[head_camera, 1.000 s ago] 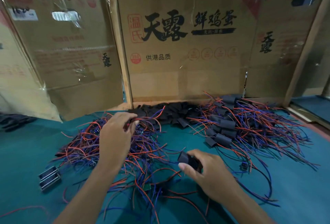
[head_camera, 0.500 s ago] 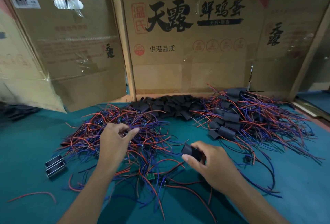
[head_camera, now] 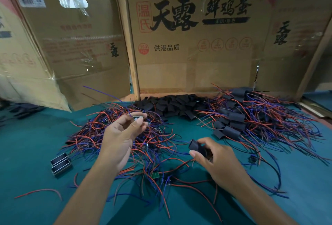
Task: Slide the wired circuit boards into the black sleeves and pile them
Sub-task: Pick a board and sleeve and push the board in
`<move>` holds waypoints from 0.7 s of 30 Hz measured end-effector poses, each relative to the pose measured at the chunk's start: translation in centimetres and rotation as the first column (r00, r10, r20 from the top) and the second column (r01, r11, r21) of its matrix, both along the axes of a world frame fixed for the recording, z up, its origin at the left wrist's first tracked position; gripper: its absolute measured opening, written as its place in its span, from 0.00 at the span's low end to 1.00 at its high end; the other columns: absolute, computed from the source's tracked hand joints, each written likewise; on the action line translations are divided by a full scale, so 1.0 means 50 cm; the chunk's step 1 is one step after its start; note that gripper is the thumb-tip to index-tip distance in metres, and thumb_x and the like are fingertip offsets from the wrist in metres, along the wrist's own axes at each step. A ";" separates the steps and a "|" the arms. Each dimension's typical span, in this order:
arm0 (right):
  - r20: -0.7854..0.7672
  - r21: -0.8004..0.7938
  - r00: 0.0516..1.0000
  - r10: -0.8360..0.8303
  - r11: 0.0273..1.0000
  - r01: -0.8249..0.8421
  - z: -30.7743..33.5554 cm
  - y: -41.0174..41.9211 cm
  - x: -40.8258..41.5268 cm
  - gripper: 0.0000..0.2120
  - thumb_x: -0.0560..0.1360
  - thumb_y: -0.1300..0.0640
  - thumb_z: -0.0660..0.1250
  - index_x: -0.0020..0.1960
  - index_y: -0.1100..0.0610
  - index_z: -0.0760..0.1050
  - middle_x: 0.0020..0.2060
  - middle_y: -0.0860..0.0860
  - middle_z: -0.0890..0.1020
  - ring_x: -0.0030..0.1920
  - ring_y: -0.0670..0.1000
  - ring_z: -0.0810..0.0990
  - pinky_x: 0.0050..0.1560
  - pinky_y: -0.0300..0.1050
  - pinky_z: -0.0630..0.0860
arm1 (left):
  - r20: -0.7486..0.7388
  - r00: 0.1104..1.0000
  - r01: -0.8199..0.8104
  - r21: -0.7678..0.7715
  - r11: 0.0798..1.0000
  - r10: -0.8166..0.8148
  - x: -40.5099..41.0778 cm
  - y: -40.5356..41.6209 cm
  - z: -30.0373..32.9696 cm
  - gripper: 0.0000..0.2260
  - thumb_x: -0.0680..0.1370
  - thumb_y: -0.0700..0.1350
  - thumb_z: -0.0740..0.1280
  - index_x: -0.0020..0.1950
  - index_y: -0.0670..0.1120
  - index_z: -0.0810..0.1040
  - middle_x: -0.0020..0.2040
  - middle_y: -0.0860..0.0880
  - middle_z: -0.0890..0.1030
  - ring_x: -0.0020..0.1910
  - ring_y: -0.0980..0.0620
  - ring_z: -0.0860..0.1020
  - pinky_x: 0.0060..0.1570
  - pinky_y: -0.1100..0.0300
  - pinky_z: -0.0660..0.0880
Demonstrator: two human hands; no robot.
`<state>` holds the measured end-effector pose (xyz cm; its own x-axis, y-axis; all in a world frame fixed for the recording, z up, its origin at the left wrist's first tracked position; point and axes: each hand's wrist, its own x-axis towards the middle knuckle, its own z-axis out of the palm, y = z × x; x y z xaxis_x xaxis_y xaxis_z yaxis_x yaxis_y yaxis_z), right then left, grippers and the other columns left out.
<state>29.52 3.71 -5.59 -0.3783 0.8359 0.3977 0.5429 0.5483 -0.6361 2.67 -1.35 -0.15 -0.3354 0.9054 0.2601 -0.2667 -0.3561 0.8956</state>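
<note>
The left hand is raised above the tangle of loose wired boards, pinching a small circuit board between thumb and fingertips, its blue wire trailing up and away behind the fingers. The right hand grips an empty black sleeve between thumb and forefinger, open end toward the left hand; board and sleeve are apart
</note>
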 end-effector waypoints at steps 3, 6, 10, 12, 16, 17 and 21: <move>0.014 -0.001 1.000 0.001 1.000 -0.001 -0.003 0.000 -0.001 0.15 0.73 0.33 0.63 0.53 0.41 0.73 0.36 0.44 0.80 0.38 0.42 0.77 0.39 0.39 0.72 | -0.204 0.968 -0.127 0.092 0.988 0.144 0.000 -0.005 0.009 0.14 0.70 0.55 0.77 0.49 0.47 0.86 0.48 0.39 0.85 0.35 0.49 0.78 0.35 0.61 0.76; 0.028 0.003 1.000 -0.001 1.000 0.001 -0.006 0.001 0.000 0.18 0.72 0.30 0.61 0.54 0.41 0.72 0.37 0.44 0.81 0.39 0.42 0.77 0.40 0.40 0.74 | -0.237 0.952 -0.165 0.137 0.977 0.194 0.004 -0.008 0.018 0.18 0.67 0.62 0.77 0.46 0.49 0.85 0.42 0.39 0.84 0.29 0.52 0.71 0.29 0.63 0.70; 0.058 0.008 0.998 0.006 1.000 -0.007 -0.007 0.000 -0.001 0.16 0.72 0.29 0.59 0.52 0.37 0.69 0.38 0.45 0.81 0.40 0.42 0.77 0.40 0.41 0.74 | -0.279 0.943 -0.162 0.087 0.983 0.180 0.021 -0.018 0.021 0.16 0.68 0.61 0.76 0.43 0.50 0.85 0.41 0.45 0.86 0.30 0.57 0.72 0.34 0.67 0.71; 0.067 0.008 0.998 0.016 1.000 -0.016 -0.006 -0.002 -0.002 0.13 0.72 0.29 0.59 0.51 0.34 0.67 0.38 0.45 0.81 0.42 0.42 0.77 0.42 0.40 0.73 | -0.295 0.939 -0.168 0.063 0.984 0.179 0.030 -0.020 0.020 0.14 0.69 0.59 0.74 0.40 0.48 0.84 0.39 0.46 0.85 0.32 0.59 0.75 0.39 0.68 0.72; 0.043 0.009 0.998 0.035 0.999 -0.036 -0.003 -0.006 -0.005 0.15 0.71 0.26 0.56 0.49 0.34 0.66 0.37 0.45 0.81 0.42 0.43 0.77 0.42 0.40 0.72 | -0.201 0.973 -0.121 -0.016 0.993 0.115 0.049 -0.019 0.021 0.18 0.68 0.54 0.75 0.42 0.40 0.79 0.36 0.41 0.82 0.27 0.52 0.68 0.29 0.61 0.67; 0.041 0.009 0.998 0.038 0.999 -0.039 -0.002 -0.006 -0.006 0.15 0.70 0.26 0.56 0.50 0.34 0.66 0.37 0.46 0.81 0.41 0.43 0.77 0.42 0.41 0.73 | -0.156 0.983 -0.105 -0.033 0.994 0.099 0.054 -0.019 0.020 0.19 0.68 0.53 0.75 0.44 0.37 0.77 0.36 0.41 0.81 0.26 0.51 0.68 0.28 0.59 0.66; 0.047 -0.009 0.998 0.044 0.999 -0.044 -0.001 -0.009 -0.006 0.17 0.70 0.27 0.56 0.51 0.36 0.67 0.36 0.47 0.81 0.38 0.45 0.78 0.38 0.43 0.73 | -0.163 0.983 -0.095 -0.050 0.994 0.086 0.061 -0.020 0.015 0.20 0.70 0.50 0.74 0.44 0.33 0.74 0.35 0.41 0.81 0.24 0.50 0.68 0.28 0.57 0.68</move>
